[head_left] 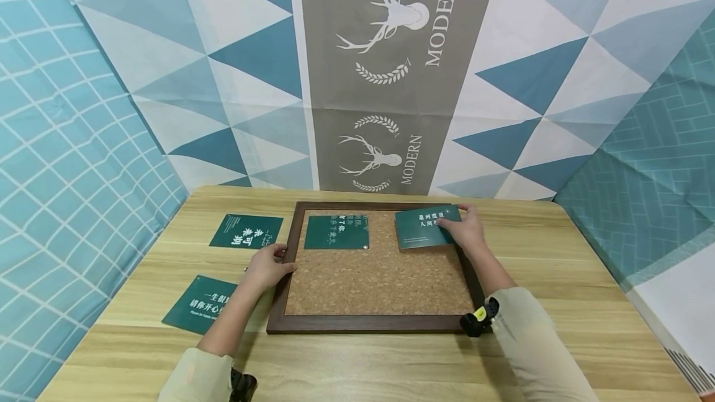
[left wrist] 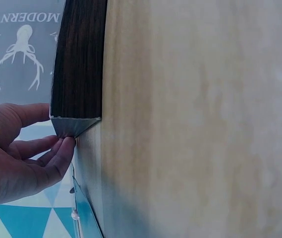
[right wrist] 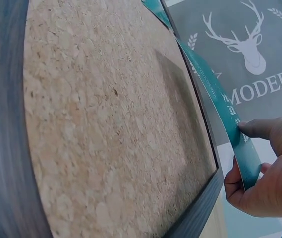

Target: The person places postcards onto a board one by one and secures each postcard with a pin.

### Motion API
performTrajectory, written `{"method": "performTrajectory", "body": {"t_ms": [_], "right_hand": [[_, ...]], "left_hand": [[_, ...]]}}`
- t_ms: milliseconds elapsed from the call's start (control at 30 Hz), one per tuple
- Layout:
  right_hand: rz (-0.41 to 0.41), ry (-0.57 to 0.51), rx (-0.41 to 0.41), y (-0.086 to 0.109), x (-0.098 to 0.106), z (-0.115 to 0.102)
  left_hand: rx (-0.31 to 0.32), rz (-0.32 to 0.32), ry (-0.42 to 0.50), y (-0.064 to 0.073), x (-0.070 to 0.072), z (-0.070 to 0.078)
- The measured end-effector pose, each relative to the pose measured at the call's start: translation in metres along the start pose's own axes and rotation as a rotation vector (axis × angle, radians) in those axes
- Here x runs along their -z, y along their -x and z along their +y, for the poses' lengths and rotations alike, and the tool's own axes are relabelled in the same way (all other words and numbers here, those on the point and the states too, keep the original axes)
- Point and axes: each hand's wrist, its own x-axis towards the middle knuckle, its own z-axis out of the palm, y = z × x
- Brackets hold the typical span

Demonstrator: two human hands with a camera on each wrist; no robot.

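Note:
A framed cork board [head_left: 368,281] lies flat on the wooden table. My left hand [head_left: 267,268] grips the left side of its dark frame; in the left wrist view the fingers of that hand [left wrist: 24,153] wrap the frame's edge [left wrist: 79,59]. With my right hand [head_left: 466,228] I pinch the right end of a green card [head_left: 416,231] printed with white characters. This card hovers over the board's upper right, and its shadow falls on the cork in the right wrist view. Another green card [head_left: 335,232] lies on the upper left of the cork, with a small pin at its lower right corner.
Left of the board, two more green cards rest on the table [head_left: 357,368]: one card [head_left: 246,231] at the back and another card [head_left: 195,304] nearer, partly covered by my left forearm. Patterned cloth [head_left: 368,79] hangs behind the table.

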Motion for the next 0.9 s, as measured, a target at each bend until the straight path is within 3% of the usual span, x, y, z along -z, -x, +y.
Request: {"method": "performTrajectory", "body": {"t_ms": [900], "right_hand": [[-0.006,-0.002,-0.003,-0.002,-0.022,-0.004]], "left_hand": [[-0.01,0.012,0.018,0.001,0.001,0.0]]}}
